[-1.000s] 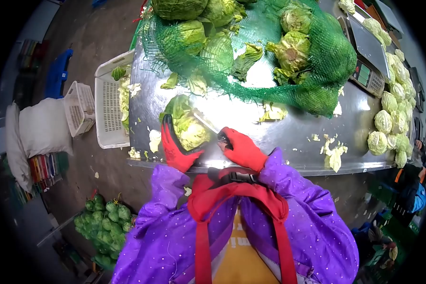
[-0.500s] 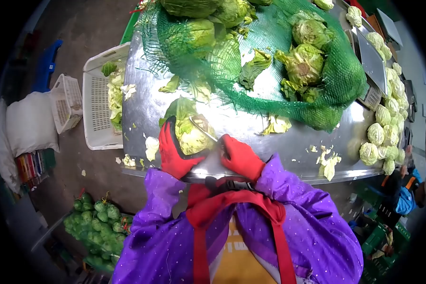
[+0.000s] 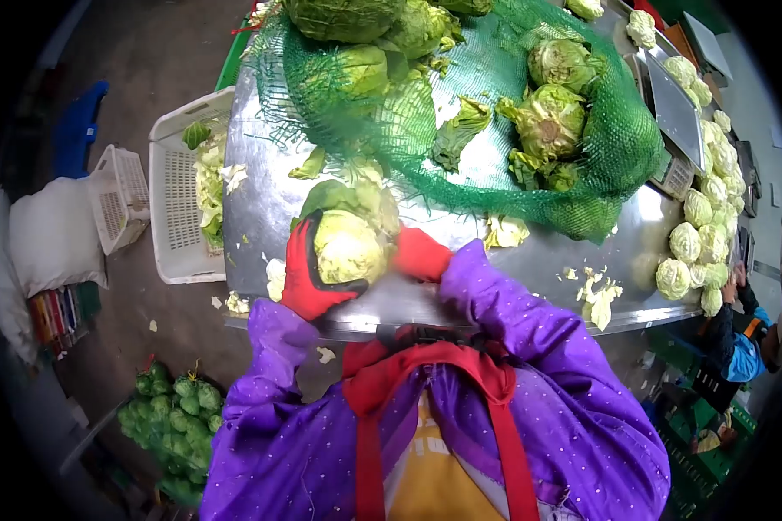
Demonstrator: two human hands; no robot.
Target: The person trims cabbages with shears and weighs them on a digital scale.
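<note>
A pale green cabbage (image 3: 349,247) with loose outer leaves rests on the metal table (image 3: 487,295) near its front edge. My left hand (image 3: 308,276), in a red and black glove, curls round the cabbage's left and near side. At its right side is my right hand (image 3: 421,254), gloved in red, closed and slightly blurred. A knife blade shows from this fist in the earlier frame; now the blade is hidden. Just beyond lies a green net bag (image 3: 487,200), spread open, with several whole cabbages (image 3: 551,120) in and on it.
Trimmed cabbages (image 3: 686,243) line the right edge beside a scale (image 3: 674,108). A white basket (image 3: 169,200) holding leaves stands left of the table. Leaf scraps (image 3: 598,300) lie about. Full net sacks (image 3: 178,412) sit on the floor; another person (image 3: 745,347) is at far right.
My right hand has moved up and slightly right along the cabbage, and the knife blade has gone out of sight. The cabbage has turned, its pale side now facing up. A scrap appears below the table edge.
</note>
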